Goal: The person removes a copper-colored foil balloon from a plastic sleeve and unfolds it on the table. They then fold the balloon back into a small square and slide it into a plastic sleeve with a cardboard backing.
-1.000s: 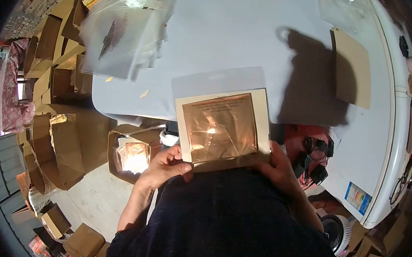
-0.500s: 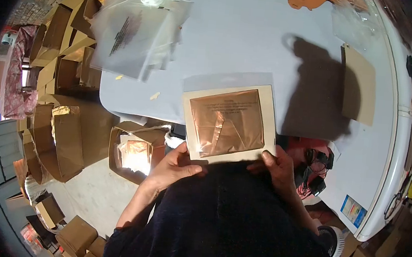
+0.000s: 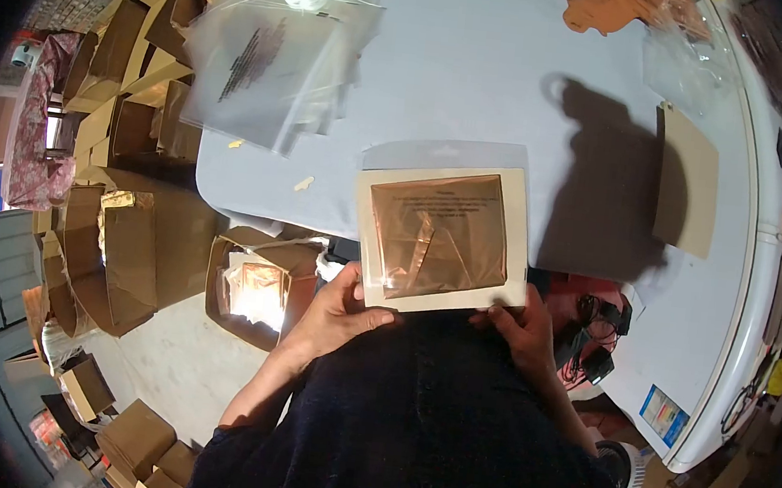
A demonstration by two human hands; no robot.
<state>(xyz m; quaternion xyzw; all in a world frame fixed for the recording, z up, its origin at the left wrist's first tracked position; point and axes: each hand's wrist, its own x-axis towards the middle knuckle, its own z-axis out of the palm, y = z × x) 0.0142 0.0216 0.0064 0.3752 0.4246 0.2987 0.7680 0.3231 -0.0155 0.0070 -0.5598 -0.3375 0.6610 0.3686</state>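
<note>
Holding the clear bag (image 3: 447,154) by its two near corners only, the left hand (image 3: 327,321) and right hand (image 3: 527,336) are apart, one at each side, with the bag between them. It lies in front of the dark clothing (image 3: 375,412), at the near edge of the table (image 3: 482,83). The likeliest trouble, I'd judge, is a slip: plastic film is slick, the far end has no hand on it, and a loosened corner could swing the bag round or let it drop between the table and the body. The left thumb seems to lie along the near edge more than on the face, so that side looks the weaker hold. Squeezing the hands towards each other could bow the cream card (image 3: 367,232) and crease the copper-coloured foil (image 3: 438,248) further. Whether the bag is sealed I cannot tell; if it is open, tipping could let the card slide. The bag's bare strip points away from the person, towards the table, with the small print (image 3: 445,202) near that end. The card's long axis runs side to side, its right end slightly farther out.
</note>
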